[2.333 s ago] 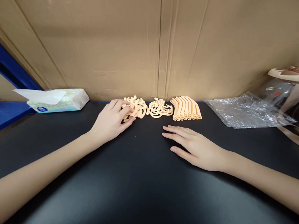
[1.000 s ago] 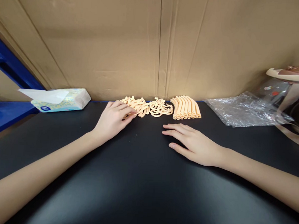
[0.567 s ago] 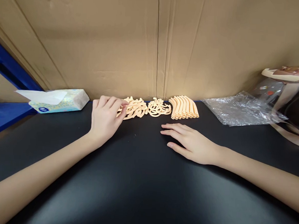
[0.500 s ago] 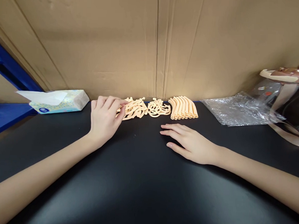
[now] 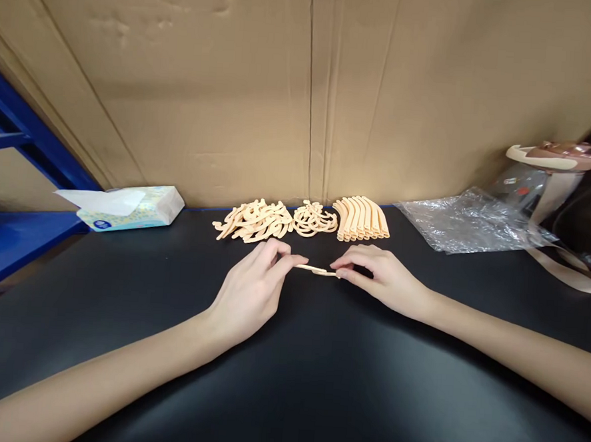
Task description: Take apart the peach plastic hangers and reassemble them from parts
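Between my two hands, a slim beige plastic piece (image 5: 308, 268) lies nearly level above the black table, seen edge-on. My left hand (image 5: 254, 288) pinches its left end between thumb and fingers. At the right, the thumb and fingertips of my right hand (image 5: 379, 276) close on a second slim beige piece (image 5: 329, 274), which overlaps or meets the first; whether they are joined I cannot tell. Behind the hands are a loose pile of curved beige plastic pieces (image 5: 258, 220), a smaller heap of beige hook-shaped pieces (image 5: 315, 220) and a neat stack of bent beige arms (image 5: 362, 218).
A tissue pack (image 5: 136, 208) sits at the back left of the black table (image 5: 286, 374). Crumpled clear plastic bags (image 5: 470, 222) lie at the back right, by a brown bottle lid with a strap (image 5: 562, 157). Cardboard (image 5: 233, 97) walls off the back; blue framing (image 5: 35, 138) stands left.
My left hand has moved from the left pile toward the middle, now with a slim beige piece. My right hand's spread fingers have come together on a slim piece's end.
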`<state>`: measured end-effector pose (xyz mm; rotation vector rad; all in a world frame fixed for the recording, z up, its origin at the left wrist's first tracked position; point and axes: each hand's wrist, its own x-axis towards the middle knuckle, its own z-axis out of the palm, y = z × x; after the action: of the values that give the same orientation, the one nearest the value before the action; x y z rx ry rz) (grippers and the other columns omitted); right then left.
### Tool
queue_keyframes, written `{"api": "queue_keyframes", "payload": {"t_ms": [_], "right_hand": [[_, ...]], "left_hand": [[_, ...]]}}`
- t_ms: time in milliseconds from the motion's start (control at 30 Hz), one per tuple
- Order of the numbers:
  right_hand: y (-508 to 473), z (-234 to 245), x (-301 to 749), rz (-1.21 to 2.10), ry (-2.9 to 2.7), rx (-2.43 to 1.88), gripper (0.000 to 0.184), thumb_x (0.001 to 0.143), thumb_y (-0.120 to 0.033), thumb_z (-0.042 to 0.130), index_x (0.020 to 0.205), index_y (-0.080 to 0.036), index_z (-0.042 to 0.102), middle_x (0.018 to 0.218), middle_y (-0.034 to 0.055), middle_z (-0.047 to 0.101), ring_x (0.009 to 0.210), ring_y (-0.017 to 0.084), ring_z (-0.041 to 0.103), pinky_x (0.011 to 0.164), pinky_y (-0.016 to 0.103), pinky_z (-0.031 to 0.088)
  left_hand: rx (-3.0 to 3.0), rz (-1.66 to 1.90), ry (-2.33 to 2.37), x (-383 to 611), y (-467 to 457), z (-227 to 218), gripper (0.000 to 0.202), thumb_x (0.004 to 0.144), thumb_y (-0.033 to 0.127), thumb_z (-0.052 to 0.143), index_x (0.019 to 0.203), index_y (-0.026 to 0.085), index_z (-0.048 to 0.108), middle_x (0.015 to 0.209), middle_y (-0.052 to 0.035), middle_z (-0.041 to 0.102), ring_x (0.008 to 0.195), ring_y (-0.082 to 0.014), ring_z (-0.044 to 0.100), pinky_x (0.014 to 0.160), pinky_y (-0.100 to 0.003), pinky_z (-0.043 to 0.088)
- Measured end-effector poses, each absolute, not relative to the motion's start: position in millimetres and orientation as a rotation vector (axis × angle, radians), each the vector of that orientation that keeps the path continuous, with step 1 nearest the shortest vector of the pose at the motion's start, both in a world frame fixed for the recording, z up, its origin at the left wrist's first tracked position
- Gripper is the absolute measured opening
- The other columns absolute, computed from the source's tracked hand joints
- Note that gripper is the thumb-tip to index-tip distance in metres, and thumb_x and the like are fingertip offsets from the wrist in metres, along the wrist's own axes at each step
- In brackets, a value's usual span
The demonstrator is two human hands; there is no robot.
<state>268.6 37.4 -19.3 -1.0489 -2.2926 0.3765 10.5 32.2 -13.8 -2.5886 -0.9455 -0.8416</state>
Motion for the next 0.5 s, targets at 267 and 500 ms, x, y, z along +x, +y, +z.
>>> {"api": "queue_keyframes", "payload": {"t_ms": [267, 500], "right_hand": [[36.3, -19.2, 265.3, 0.145, -2.447, -0.989, 0.019, 0.096, -0.024, 0.054, 0.1, -0.018, 0.072, 0.092, 0.0053, 0.065, 0.087, 0.019, 0.06, 0.082, 0.033, 0.047], [36.2, -21.3, 266.0, 0.087, -2.433, -0.986, 0.021, 0.095, -0.026, 0.057, 0.104, -0.021, 0.075, 0.089, 0.0044, 0.066, 0.083, 0.019, 0.06, 0.077, 0.032, 0.048]], "left_hand": [[-2.776, -0.798, -0.906, 8.0, 31.7, -8.2, 0.024, 0.098, 0.012, 0.039, 0.109, 0.015, 0.06, 0.098, -0.0061, 0.054, 0.084, -0.0167, 0.052, 0.07, -0.028, 0.045], [-2.943, -0.709, -0.889, 12.1, 33.7, -6.5, 0.023, 0.102, 0.024, 0.04, 0.099, 0.015, 0.061, 0.089, -0.0033, 0.06, 0.079, -0.0168, 0.049, 0.07, -0.029, 0.041]]}}
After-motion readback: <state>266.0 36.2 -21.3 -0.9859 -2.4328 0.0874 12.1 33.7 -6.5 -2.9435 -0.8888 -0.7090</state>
